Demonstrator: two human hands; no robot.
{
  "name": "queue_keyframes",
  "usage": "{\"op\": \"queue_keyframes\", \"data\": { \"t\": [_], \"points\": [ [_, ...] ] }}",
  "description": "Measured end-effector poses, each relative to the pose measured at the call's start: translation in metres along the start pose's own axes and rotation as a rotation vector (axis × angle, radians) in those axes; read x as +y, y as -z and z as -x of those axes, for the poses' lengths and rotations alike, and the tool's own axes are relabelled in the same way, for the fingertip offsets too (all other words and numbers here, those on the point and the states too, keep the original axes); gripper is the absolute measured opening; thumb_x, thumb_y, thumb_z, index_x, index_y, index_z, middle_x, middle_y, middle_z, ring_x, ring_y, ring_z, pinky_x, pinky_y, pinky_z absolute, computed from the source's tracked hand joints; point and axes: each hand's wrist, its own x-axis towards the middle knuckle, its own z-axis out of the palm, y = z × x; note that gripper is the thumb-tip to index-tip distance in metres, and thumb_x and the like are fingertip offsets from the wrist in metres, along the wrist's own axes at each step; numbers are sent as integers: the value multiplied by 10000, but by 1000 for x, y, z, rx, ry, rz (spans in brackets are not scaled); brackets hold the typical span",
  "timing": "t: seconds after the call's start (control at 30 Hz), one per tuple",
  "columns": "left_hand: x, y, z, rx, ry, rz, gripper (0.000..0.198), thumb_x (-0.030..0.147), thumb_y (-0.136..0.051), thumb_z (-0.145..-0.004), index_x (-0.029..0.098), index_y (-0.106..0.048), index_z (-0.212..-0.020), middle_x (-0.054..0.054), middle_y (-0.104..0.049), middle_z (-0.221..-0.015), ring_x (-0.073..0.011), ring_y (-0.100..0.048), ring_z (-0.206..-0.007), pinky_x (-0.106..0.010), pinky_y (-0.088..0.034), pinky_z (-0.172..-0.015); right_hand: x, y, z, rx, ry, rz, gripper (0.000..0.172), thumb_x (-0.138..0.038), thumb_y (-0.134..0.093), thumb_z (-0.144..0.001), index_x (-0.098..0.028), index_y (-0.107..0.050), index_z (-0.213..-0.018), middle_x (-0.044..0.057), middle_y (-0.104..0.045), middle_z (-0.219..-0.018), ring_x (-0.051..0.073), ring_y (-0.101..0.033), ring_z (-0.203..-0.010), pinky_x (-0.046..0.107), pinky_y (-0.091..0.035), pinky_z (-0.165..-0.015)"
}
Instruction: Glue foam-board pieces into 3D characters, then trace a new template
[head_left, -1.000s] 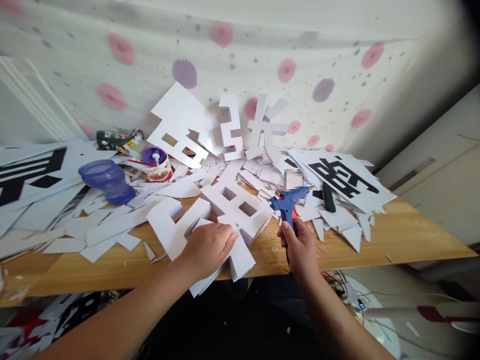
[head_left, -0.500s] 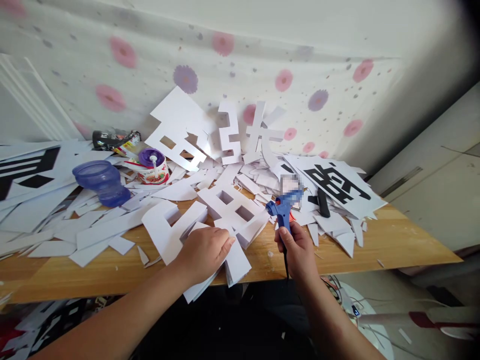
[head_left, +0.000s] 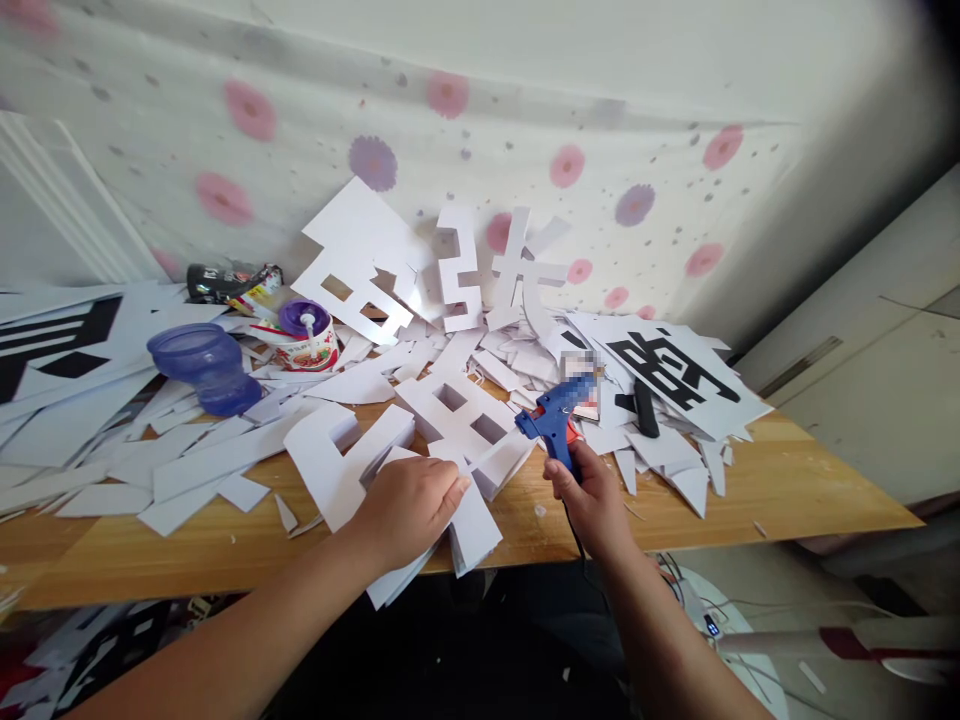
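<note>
My right hand [head_left: 589,500] is wrapped round the handle of a blue glue gun [head_left: 555,420] with an orange trigger. The gun's nozzle points up and to the right, and a dark cord hangs below the hand. On the near edge of the table lies a white foam-board character [head_left: 457,420] with raised side walls and square openings. My left hand [head_left: 412,505] is closed over its lower left part, thumb on top; what the fingers grip beneath is hidden.
White offcuts [head_left: 202,470] cover much of the wooden table [head_left: 810,480]. A purple jar [head_left: 206,365] and a paper tub [head_left: 311,350] stand left. Finished white characters [head_left: 459,265] lean at the back. Black-printed sheets [head_left: 675,370] and a black-handled object [head_left: 646,408] lie right.
The glue gun has tilted and shifted slightly left and down in my right hand. My left hand stays on the white character.
</note>
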Motion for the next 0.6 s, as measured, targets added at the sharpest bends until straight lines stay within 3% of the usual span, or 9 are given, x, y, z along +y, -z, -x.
{"op": "queue_keyframes", "data": {
  "t": [0.2, 0.47, 0.6],
  "points": [
    [3, 3, -2, -28, 9, 11, 349, 354, -328, -968, 218, -371, -650, 8, -530, -583, -169, -521, -563, -301, -255, -541, -10, -5, -14, 66, -63, -6, 267, -446, -643, -746, -202, -582, -835, 15, -635, -726, 175, -553, -619, 300, -435, -602],
    [5, 6, 0, -50, 60, 25, 334, 357, -280, -979, 223, -360, -683, 13, -533, -562, -177, -537, -538, -290, -229, -533, -8, -18, -22, 210, -44, 62, 442, -521, -775, -648, -216, -546, -872, 46, -680, -787, 222, -620, -683, 356, -478, -656],
    [5, 5, 0, -56, 78, 22, 327, 365, -290, -974, 224, -360, -686, 11, -536, -552, -181, -545, -537, -293, -209, -529, -5, -25, -24, 379, 61, 29, 537, -431, -790, -674, -207, -550, -1099, 43, -682, -877, 223, -653, -808, 376, -508, -764]
  ]
}}
